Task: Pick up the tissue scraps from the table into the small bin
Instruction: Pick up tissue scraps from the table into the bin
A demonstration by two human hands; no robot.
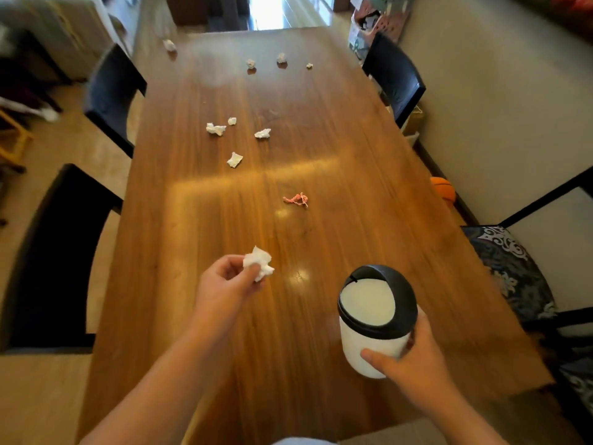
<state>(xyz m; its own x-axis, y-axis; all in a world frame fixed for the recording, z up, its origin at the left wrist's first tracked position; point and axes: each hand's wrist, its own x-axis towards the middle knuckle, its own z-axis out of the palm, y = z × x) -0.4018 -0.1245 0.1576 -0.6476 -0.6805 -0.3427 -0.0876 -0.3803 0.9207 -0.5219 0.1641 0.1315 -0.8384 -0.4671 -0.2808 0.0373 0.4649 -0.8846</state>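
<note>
Stretching away lengthwise, the long glossy wooden table (321, 149) carries the small cylindrical white plastic bin (372, 342) with its domed black swing lid (398, 290) near the front edge, the right hand (414, 358) wrapped around its smooth wall. Left of it, the left hand (224, 284) pinches 1 crumpled white tissue scrap (258, 261) between thumb and fingertips. Farther up lie 4 ragged white scraps (235, 159), 4 more (281, 58) at the far end, and a twisted pink scrap (296, 199).
</note>
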